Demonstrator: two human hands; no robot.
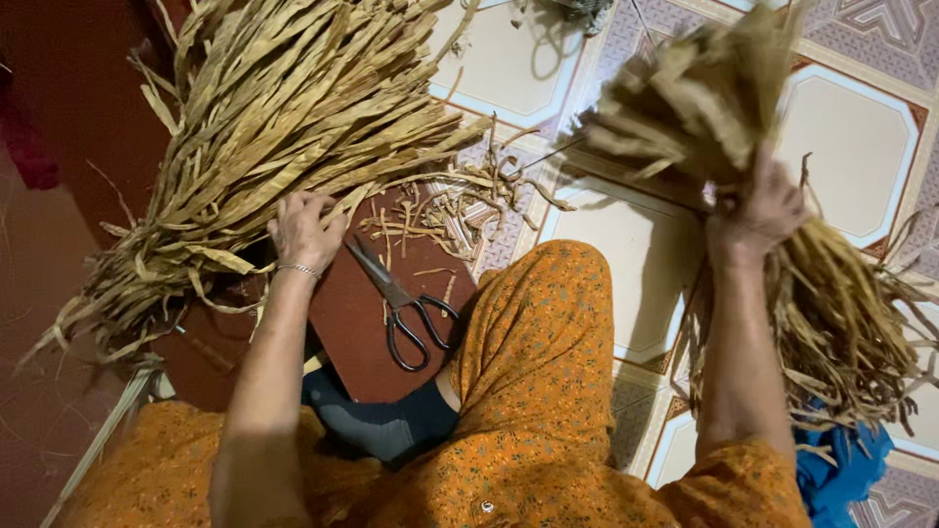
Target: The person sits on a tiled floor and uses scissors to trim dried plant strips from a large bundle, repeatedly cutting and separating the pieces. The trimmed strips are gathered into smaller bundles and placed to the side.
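We rest our left hand (305,230), fingers spread loose, on the big heap of dried leaf strips (264,117) at far left, while our right hand (758,210) clenches a raised bundle of strips (704,98) at right, black scissors (406,308) lying near between

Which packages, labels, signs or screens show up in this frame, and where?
None in view: no package, label, sign or screen.
What is there: dried leaf strips under the left hand, a bundle of strips gripped in the right hand, black-handled scissors on a brown board, patterned floor tiles.
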